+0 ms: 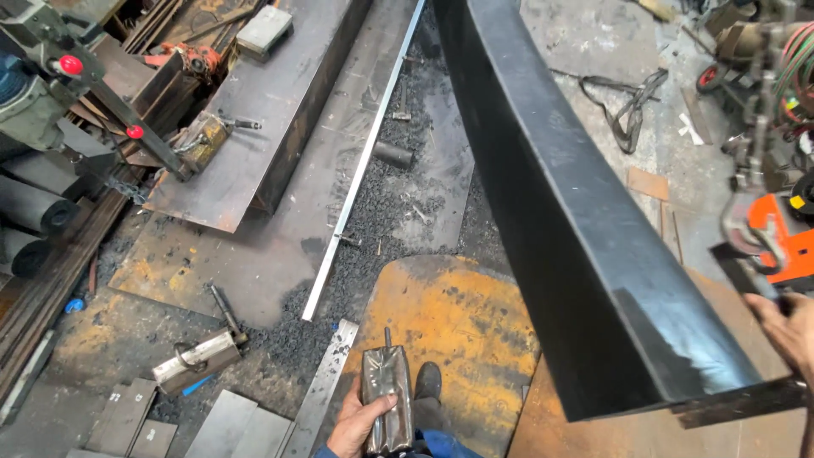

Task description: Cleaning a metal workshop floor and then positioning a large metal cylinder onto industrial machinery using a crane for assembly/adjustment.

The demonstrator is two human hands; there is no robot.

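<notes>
Rusty steel plates and black metal grit cover the workshop floor point(280, 254), seen from above. Low in the middle, the left hand point(360, 424) grips a dented grey metal block point(387, 399) with a short pin sticking up from its top; the fingers point(379, 410) wrap around its left side, holding it upright over a rust-orange rounded plate point(449, 331). A dark shoe point(427, 380) shows just beside the block. At the right edge, the right hand point(784, 331) rests on the near end of a long black steel beam point(560, 212) that runs away up the middle of the view. Whether its fingers close on anything I cannot tell, since the hand is cut off by the edge. An orange machine point(784, 237) sits just beyond that hand. Left of the beam, a thin bright metal strip point(365, 161) lies along the floor, and a second block with a ring point(197, 360) lies well apart to the left. A drill press with red knobs point(72, 64) stands in the upper left corner, above a large brown plate point(271, 110).
</notes>
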